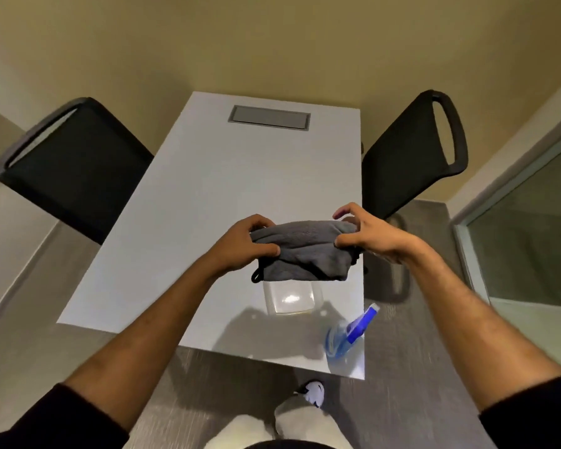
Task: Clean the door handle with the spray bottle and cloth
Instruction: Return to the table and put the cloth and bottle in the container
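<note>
Grey cloth (303,251) between both hands (305,244), seemingly folded

Both arms reach forward and slightly inward, bare from the pushed-up dark sleeves to the wrists. The left hand (240,244) is closed, thumb underneath and fingers curled over the top. The right hand (366,234) pinches with thumb and forefinger, its other fingers arched loosely above. The two hands sit level, knuckles facing up, with a gap between them, each keeping its own grip.
</note>
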Demonstrator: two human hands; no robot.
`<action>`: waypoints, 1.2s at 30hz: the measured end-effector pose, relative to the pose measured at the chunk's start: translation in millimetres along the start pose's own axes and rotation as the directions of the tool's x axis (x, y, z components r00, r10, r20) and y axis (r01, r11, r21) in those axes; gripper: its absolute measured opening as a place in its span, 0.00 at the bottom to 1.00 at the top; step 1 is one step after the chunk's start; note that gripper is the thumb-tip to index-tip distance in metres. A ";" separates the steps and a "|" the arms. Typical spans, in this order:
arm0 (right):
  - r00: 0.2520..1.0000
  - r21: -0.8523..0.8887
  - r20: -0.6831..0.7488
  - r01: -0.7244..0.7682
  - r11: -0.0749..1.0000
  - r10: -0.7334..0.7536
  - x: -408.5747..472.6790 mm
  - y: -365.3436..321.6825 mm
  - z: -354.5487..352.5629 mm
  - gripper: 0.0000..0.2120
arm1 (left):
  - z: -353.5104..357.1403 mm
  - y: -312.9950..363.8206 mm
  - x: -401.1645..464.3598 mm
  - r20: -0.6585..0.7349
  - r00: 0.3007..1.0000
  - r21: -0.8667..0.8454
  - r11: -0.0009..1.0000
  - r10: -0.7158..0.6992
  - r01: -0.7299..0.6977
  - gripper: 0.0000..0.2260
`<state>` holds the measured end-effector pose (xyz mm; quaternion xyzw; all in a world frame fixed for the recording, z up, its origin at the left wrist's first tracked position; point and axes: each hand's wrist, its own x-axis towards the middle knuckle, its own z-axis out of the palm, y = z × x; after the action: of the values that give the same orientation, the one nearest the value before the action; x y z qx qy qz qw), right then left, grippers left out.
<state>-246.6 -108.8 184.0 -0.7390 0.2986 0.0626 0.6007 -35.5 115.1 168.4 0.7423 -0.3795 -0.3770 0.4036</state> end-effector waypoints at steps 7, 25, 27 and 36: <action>0.999 -0.113 -0.049 0.008 0.994 -0.014 98.5 65.3 -0.3 0.17 | 34.2 -68.1 53.4 -0.182 0.965 -0.011 0.982 -0.189 0.190 0.17; 0.987 -0.443 -0.071 0.096 0.891 -0.141 193.1 168.5 41.2 0.14 | 94.9 -168.8 132.5 -0.220 0.968 0.519 0.825 -0.123 0.223 0.11; 0.977 -0.524 -0.039 0.159 0.837 -0.210 195.2 170.3 43.6 0.14 | 97.4 -171.5 137.0 -0.200 0.974 0.560 0.803 -0.110 0.205 0.12; 0.976 -0.674 -0.020 0.147 0.724 -0.217 205.8 176.5 60.4 0.15 | 104.0 -183.8 155.6 -0.123 0.989 0.647 0.749 -0.082 0.143 0.10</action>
<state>-154.2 -145.9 -75.3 -0.9328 0.2112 0.0699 0.2834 -11.3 18.5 -74.3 0.8734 -0.4240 -0.2120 0.1118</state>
